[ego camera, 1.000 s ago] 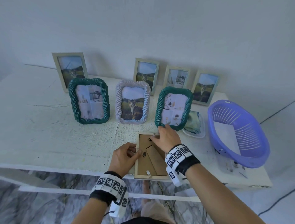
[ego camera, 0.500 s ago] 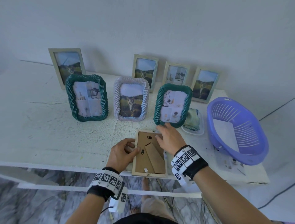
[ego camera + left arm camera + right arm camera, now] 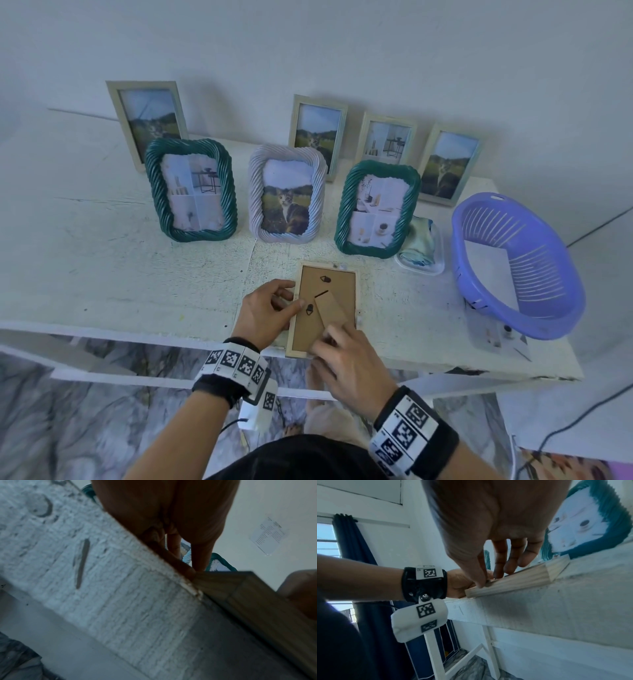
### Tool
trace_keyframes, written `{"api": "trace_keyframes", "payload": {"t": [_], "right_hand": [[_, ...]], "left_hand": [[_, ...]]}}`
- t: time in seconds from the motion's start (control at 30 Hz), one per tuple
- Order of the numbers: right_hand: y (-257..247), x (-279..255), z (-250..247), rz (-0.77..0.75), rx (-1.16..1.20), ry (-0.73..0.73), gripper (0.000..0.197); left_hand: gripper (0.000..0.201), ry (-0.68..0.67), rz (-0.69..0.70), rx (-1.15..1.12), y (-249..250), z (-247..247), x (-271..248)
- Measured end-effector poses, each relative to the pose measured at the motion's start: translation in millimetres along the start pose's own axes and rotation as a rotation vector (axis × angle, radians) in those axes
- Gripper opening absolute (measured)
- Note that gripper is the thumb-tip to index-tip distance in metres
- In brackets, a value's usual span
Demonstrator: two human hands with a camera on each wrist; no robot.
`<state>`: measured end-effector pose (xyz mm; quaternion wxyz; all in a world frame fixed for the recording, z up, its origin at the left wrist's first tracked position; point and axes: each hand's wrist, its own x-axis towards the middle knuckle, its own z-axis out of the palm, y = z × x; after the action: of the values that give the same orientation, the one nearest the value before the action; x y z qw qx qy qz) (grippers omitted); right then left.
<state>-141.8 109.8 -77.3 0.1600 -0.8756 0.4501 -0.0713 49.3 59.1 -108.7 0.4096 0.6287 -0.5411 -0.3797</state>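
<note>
**Position.** The wooden frame (image 3: 337, 286) lies face down on the counter (image 3: 137, 281), with its near rail at the counter's front edge. The backing board faces up, and the easel stand (image 3: 331, 306) is raised at an angle.

**Grip state.** The left grip (image 3: 263, 308) grasps the frame's 9 o'clock rail. Its thumb lies over the rail near the side clip (image 3: 309, 309), and its fingers curl against the outer face. The right grip (image 3: 346, 363) works at 6 o'clock, where thumb and forefinger pinch a small near-rail tab (image 3: 488, 581). The wrist view does not show whether that tab has turned.

**Hazards.**
- A pull toward 6 o'clock could drag the frame off the counter edge, because little or no counter lies beyond the near rail.
- If the left grip slackens while the tab is twisted, the frame may rotate and not the tab.
- If the frame is lifted with its clips undone, the backing and any glass could drop out.
- A push toward 12 o'clock could tip the green frame (image 3: 376, 209) standing near at 1 o'clock.
</note>
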Motion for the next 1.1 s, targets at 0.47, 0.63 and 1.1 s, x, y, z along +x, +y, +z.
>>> {"api": "trace_keyframes", "payload": {"t": [0.47, 0.63, 1.1], "right_hand": [[2.8, 36.0, -15.2, 0.386, -0.126, 0.163, 0.031], [5.7, 34.1, -25.6, 0.404, -0.198, 0.284, 0.023], [85.8, -34.6, -29.8, 0.625, 0.145, 0.249, 0.034]], "left_hand": [[0.030, -0.042, 0.045, -0.027, -4.7, -4.8, -1.7], [0.030, -0.047, 0.038, -0.074, -1.8, -5.7, -3.2], [0.029, -0.065, -0.051, -0.176, -1.5, -6.4, -3.5]]}}
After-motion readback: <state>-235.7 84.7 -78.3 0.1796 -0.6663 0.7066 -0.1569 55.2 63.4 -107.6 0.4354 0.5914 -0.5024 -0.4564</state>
